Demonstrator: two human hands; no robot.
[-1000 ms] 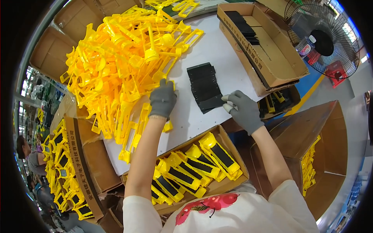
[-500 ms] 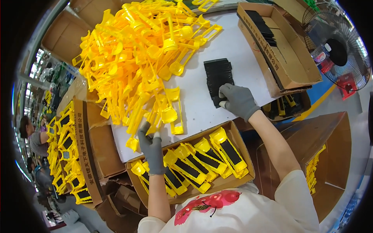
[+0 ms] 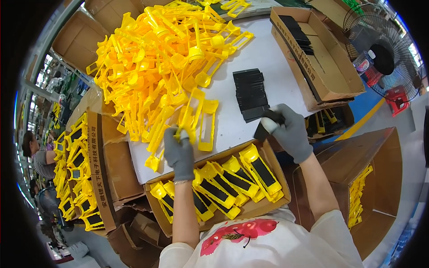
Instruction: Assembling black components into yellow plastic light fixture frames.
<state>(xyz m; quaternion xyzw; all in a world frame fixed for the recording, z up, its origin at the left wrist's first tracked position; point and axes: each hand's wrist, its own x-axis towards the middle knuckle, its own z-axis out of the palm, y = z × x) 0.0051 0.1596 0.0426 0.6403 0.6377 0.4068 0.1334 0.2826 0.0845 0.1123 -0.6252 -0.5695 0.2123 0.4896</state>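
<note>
My left hand (image 3: 179,154), in a grey glove with pale fingertips, is closed on the end of a yellow plastic frame (image 3: 193,111) at the near edge of a big heap of such frames (image 3: 147,62). My right hand (image 3: 290,134), gloved the same way, pinches a thin black rectangular plate (image 3: 260,132) above the table's near edge. Just beyond it, a stack of black plates (image 3: 250,94) lies fanned out on the white table (image 3: 223,129). Directly in front of me, a cardboard box (image 3: 286,196) contains several yellow frames fitted with black plates (image 3: 263,174).
An open carton (image 3: 335,80) at the far right holds more black plates. Filled frames (image 3: 78,174) stand in a carton on the left. A larger carton (image 3: 380,178) sits at the right, near a fan (image 3: 382,58) and a red stool (image 3: 397,99). Another person (image 3: 40,156) is at far left.
My right hand has drawn a black plate off the stack and toward me. My left hand has lifted a yellow frame slightly from the heap's edge.
</note>
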